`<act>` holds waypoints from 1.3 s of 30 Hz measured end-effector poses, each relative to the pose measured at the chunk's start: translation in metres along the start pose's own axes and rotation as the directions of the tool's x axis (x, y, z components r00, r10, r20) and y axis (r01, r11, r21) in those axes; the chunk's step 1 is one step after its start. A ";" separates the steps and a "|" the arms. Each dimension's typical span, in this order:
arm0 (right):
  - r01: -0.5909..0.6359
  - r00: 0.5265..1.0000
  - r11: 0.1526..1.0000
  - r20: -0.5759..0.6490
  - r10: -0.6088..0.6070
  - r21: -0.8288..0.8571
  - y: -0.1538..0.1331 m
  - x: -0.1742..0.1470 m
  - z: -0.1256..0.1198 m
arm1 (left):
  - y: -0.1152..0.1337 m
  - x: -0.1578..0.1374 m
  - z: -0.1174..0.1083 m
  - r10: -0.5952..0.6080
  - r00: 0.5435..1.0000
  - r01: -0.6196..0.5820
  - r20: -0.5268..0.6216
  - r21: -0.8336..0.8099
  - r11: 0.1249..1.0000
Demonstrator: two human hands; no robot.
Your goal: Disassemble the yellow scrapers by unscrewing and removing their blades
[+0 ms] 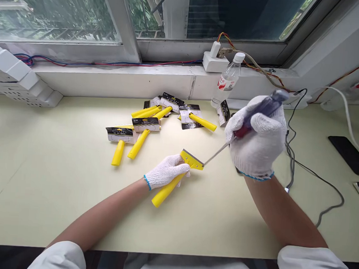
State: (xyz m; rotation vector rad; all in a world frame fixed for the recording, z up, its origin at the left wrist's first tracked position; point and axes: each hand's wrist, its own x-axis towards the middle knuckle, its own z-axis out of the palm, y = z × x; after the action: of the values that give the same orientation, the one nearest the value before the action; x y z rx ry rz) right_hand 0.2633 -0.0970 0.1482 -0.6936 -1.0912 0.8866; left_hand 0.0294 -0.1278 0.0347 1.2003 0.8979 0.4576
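Observation:
In a white knit glove, my left hand grips a yellow scraper just below its wide blade head, which points up and away from me. The scraper's long handle slants down toward the table's front edge. My right hand, gloved too and raised on the right, is closed around a screwdriver with a dark, reddish handle. Its thin metal shaft slopes down to the left, and the tip meets the right end of the scraper head, near a screw. Several more yellow scrapers with black and white cards lie behind my left hand.
A plastic water bottle stands by the sill, near a white power adapter. Grey cables run down the right side, beside a black phone. White boxes are stacked at the far left.

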 end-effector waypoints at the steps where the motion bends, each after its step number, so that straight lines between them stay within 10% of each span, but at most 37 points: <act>1: -0.048 0.999 0.998 0.021 0.047 0.049 -0.003 0.001 -0.001 | 0.000 0.000 0.000 -0.001 1.000 0.001 0.001 -0.006 1.000; 31: -0.068 0.998 0.994 0.022 0.066 0.085 0.012 -0.011 -0.013 | -0.004 0.002 -0.003 -0.004 1.000 0.005 0.027 -0.033 0.999; 39: 0.120 0.948 0.992 0.294 -0.126 0.039 0.011 -0.011 -0.013 | -0.002 0.001 -0.003 -0.023 1.000 0.023 0.014 -0.025 0.999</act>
State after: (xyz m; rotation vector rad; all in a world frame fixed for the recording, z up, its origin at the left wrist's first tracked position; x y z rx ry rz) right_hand 0.2703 -0.1013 0.1300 -0.4777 -1.3751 0.9116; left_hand 0.0272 -0.1261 0.0321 1.1680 0.8907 0.4401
